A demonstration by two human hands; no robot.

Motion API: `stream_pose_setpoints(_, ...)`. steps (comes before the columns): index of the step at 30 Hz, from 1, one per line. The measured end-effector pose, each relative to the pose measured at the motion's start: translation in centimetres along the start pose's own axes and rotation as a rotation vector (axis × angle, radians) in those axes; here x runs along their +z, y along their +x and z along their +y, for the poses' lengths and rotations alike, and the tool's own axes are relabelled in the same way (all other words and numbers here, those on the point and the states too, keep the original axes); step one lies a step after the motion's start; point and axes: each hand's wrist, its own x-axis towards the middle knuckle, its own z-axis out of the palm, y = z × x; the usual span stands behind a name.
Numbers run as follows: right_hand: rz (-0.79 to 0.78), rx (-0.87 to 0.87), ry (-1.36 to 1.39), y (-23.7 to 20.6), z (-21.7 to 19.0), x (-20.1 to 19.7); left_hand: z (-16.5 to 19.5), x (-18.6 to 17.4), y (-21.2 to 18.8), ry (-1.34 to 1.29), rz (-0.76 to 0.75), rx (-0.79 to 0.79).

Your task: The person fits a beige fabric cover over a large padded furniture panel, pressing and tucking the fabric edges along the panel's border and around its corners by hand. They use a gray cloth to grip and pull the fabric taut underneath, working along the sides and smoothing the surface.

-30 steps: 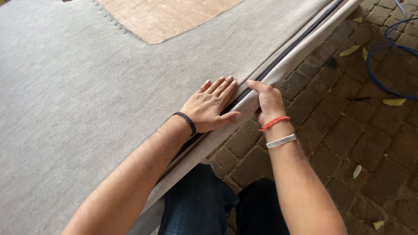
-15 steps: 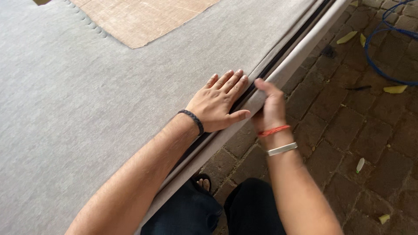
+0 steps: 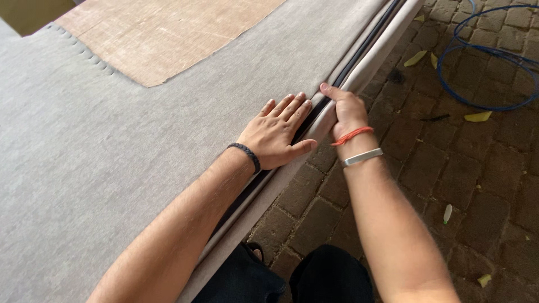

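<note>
My left hand [image 3: 278,132] lies flat, fingers spread, on the grey fabric [image 3: 112,168]. My right hand [image 3: 345,112] pinches the fabric edge at the dark seam channel [image 3: 337,84]. Toward 1 o'clock the edge stands loose; bare board [image 3: 168,33] shows at 11.

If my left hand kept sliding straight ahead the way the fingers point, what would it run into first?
Probably nothing solid. The left hand lies flat on the grey fabric, fingers pointing up along the dark seam strip. Ahead is more bare fabric, as far as the picture shows.
</note>
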Motion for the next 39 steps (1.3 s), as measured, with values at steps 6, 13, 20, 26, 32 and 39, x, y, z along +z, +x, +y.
stream_pose_setpoints(6, 0.009, -0.083, 0.035, -0.4, 2.0, -0.4, 0.1, 0.1, 2.4, -0.044, 0.018, -0.026)
stream_pose_setpoints(13, 0.013, -0.332, 0.075, 1.9, 5.6, -1.2, 0.0, 0.5, 7.2, 0.014, -0.007, -0.018)
stream_pose_setpoints(20, 0.168, -0.309, -0.096, 4.2, 8.2, -0.9, -1.2, -0.3, 5.1, -0.102, 0.005, -0.088)
stream_pose_setpoints(26, 0.174, -0.245, -0.025, 4.0, 8.5, -0.6, -0.2, -1.8, 2.4, 0.02, -0.127, -0.313)
stream_pose_setpoints(32, -0.174, -0.064, 0.158, 0.6, 8.4, -2.5, 2.2, -2.7, 4.6, 0.026, -0.152, -0.385)
stream_pose_setpoints(39, -0.228, 0.045, 0.337, -2.1, 14.3, -4.0, 2.6, -2.8, 4.9, 0.044, -0.161, -0.4)
